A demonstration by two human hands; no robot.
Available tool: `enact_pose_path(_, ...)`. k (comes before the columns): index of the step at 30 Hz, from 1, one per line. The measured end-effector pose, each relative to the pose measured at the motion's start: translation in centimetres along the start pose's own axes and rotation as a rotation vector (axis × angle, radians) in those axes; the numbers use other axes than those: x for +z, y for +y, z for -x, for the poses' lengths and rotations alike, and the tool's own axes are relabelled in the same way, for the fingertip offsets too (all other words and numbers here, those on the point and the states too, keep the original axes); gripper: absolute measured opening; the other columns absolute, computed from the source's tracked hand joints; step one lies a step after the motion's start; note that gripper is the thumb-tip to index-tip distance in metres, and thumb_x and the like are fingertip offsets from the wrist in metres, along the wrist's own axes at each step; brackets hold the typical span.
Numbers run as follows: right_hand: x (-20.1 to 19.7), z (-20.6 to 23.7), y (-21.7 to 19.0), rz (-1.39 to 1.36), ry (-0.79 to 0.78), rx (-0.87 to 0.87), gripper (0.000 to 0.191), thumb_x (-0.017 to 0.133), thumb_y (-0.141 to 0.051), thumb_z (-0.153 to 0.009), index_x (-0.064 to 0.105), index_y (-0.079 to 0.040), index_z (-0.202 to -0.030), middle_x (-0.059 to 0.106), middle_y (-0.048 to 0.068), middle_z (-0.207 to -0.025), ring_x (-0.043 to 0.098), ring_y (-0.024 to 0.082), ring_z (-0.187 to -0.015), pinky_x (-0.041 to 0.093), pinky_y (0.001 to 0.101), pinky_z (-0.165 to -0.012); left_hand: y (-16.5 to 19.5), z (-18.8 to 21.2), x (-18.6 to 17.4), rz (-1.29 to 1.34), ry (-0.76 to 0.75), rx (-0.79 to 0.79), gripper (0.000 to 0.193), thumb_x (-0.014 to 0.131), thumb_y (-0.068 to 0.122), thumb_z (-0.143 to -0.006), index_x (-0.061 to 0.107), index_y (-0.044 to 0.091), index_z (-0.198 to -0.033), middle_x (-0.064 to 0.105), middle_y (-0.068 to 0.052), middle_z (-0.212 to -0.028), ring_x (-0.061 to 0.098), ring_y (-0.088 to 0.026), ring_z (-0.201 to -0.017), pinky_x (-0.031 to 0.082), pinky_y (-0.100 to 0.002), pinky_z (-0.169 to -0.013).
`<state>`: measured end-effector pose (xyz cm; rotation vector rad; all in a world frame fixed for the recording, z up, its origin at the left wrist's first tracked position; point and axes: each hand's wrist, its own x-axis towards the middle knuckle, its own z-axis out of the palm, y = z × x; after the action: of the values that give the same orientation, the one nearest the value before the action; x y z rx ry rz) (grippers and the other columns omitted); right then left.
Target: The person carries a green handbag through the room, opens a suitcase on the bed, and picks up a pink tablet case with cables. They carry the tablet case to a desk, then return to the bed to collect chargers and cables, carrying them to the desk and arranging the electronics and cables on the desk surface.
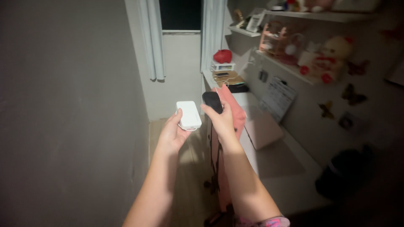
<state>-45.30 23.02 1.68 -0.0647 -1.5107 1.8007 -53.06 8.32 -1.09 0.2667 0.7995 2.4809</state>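
My left hand (171,133) is raised in front of me and holds a small white rounded box (189,114), like a charger or power bank, by its lower end. My right hand (221,120) is just to its right, gripping a small black oval object (212,101) from below. The two objects are close but apart. Behind my right hand hangs a pink cloth (235,110) draped over the desk's edge.
A grey wall (67,113) fills the left. A white desk (277,168) runs along the right with a closed pink laptop (263,126). Shelves above hold plush toys (326,59) and a red object (223,56). Wooden floor (189,185) lies below; a curtained window (181,17) is ahead.
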Motion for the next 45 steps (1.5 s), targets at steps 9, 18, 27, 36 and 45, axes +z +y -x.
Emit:
enact_pose_path(9, 4.2, -15.5, 9.9, -0.062, -0.012, 0.052, 0.066, 0.087, -0.012, -0.076, 0.052, 0.003, -0.130, 0.065, 0.007, -0.095, 0.058, 0.010, -0.073, 0.046, 0.0252, -0.060, 1.7, -14.9, -4.1, 0.013, 0.071, 0.033, 0.047, 0.055, 0.028, -0.101, 0.049, 0.002, -0.140, 0.065, -0.015, -0.133, 0.065, -0.030, -0.122, 0.054, -0.052, -0.102)
enact_pose_path(18, 9.1, -30.3, 22.4, -0.030, 0.135, -0.083, 0.070, 0.088, -0.016, -0.073, 0.051, 0.004, -0.130, 0.068, 0.006, -0.102, 0.065, 0.012, -0.085, 0.054, 0.0256, -0.071, 3.1, -33.2, -12.6, -0.039, -0.137, -0.007, 0.052, 0.053, 0.032, -0.102, 0.047, -0.001, -0.142, 0.061, -0.016, -0.133, 0.061, -0.032, -0.121, 0.052, -0.055, -0.099)
enact_pose_path(27, 12.0, -45.1, 30.4, 0.125, 0.324, 0.056, 0.068, 0.086, -0.018, -0.072, 0.052, 0.000, -0.128, 0.066, 0.009, -0.103, 0.061, 0.014, -0.084, 0.052, 0.0286, -0.069, 8.4, -53.4, -14.2, -0.001, -0.111, -0.147, 0.049, 0.055, 0.026, -0.101, 0.049, -0.002, -0.141, 0.062, -0.015, -0.131, 0.062, -0.032, -0.120, 0.051, -0.054, -0.099)
enact_pose_path(36, 8.1, -56.2, 37.3, 0.227, 0.506, 0.014, 0.076, 0.088, -0.021, -0.071, 0.047, 0.001, -0.130, 0.065, 0.011, -0.110, 0.066, 0.016, -0.094, 0.055, 0.0278, -0.080, 4.5, -66.9, -14.1, 0.145, -0.141, -0.438, 0.044, 0.056, 0.017, -0.100, 0.049, -0.002, -0.140, 0.061, -0.017, -0.133, 0.061, -0.033, -0.124, 0.049, -0.056, -0.105)
enact_pose_path(45, 3.2, -72.6, 40.6, 0.278, 0.586, -0.035, 0.071, 0.085, -0.023, -0.073, 0.050, 0.000, -0.129, 0.065, 0.010, -0.105, 0.063, 0.015, -0.082, 0.052, 0.0291, -0.066, 1.2, -83.3, -11.1, 0.097, -0.319, -0.493, 0.048, 0.061, 0.018, -0.098, 0.050, -0.004, -0.139, 0.061, -0.018, -0.136, 0.060, -0.034, -0.126, 0.048, -0.057, -0.106)
